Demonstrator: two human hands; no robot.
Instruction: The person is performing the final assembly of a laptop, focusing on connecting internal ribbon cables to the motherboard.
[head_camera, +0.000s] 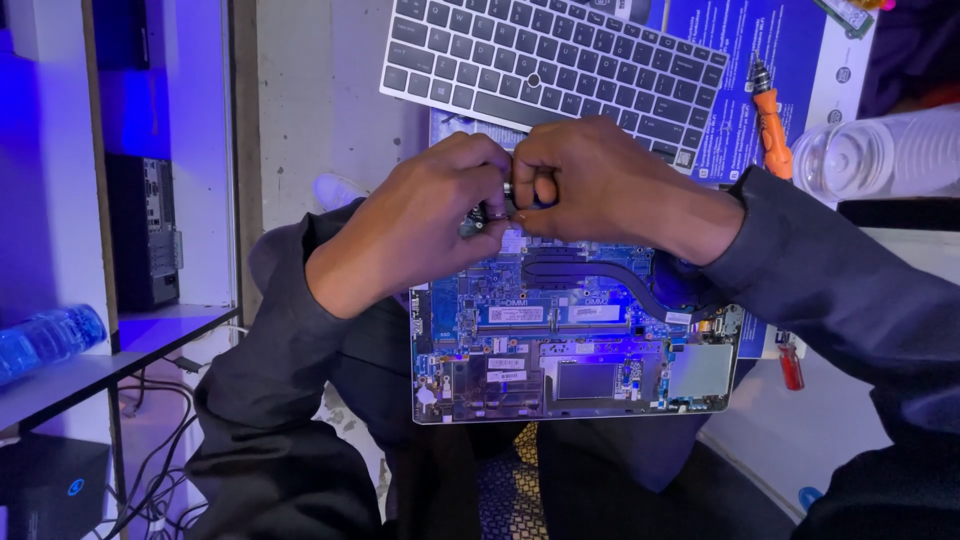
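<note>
Both hands, left hand (425, 215) and right hand (590, 180), pinch closed fingers on a small metal part (505, 195) above the opened laptop (575, 350); it looks light, stiff, easily dropped, best gripped by its edges.

Dim room, with blue-violet light washing over everything.

Blue glow is tinting the shelf (150, 335) at left most strongly; a whiter light is falling from above onto the keyboard (550, 60) and clear bottle (880, 150), which is glaring. Dark sleeves are sinking into shadow, and the edges are softening slightly.
</note>
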